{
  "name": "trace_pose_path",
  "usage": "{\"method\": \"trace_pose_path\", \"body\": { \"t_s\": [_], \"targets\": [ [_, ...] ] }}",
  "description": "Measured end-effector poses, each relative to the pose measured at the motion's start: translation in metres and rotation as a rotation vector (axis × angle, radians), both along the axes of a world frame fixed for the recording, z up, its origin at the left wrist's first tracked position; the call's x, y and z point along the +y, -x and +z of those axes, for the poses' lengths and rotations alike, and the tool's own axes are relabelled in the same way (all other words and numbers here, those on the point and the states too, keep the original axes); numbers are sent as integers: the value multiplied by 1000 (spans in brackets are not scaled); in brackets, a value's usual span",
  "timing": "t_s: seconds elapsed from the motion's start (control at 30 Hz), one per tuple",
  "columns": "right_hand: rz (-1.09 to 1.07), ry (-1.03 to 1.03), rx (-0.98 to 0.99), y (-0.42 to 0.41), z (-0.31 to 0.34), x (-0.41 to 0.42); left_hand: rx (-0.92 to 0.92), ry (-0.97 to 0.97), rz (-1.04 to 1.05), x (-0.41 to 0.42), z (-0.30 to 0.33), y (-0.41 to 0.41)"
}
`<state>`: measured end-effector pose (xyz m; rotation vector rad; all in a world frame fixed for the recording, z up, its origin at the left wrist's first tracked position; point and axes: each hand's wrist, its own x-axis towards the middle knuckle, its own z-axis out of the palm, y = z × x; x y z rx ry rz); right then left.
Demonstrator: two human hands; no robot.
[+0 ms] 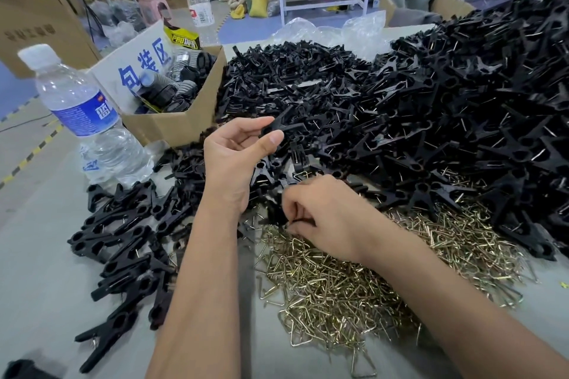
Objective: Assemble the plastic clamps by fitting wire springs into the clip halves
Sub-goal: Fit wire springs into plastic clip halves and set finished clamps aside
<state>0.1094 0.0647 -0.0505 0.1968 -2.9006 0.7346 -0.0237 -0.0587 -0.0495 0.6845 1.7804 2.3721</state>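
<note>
My left hand (237, 157) is raised over the table and pinches a black plastic clip half (281, 126) between thumb and forefinger. My right hand (326, 215) is lower, fingers curled, gripping a black clip piece (274, 215) at the edge of the brass wire spring heap (338, 280). A large pile of black clip halves (415, 95) covers the table's right and far side. Several assembled black clamps (123, 240) lie in a loose group at the left.
A water bottle (83, 114) stands at the left beside an open cardboard box (181, 120) holding dark parts. A second bottle (200, 9) stands behind it. Clear plastic bags (338, 31) lie at the far table edge. Grey tabletop (40, 271) shows at the near left.
</note>
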Motion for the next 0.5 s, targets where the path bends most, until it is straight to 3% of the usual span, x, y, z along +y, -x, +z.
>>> {"method": "trace_pose_path", "body": {
  "t_s": [0.23,0.5],
  "targets": [
    [-41,168,159,0,-7,9,-48,-58,17,-4,-2,2],
    [-273,1019,207,-4,-1,41,72,35,-114,-4,-4,2]
  ]
}}
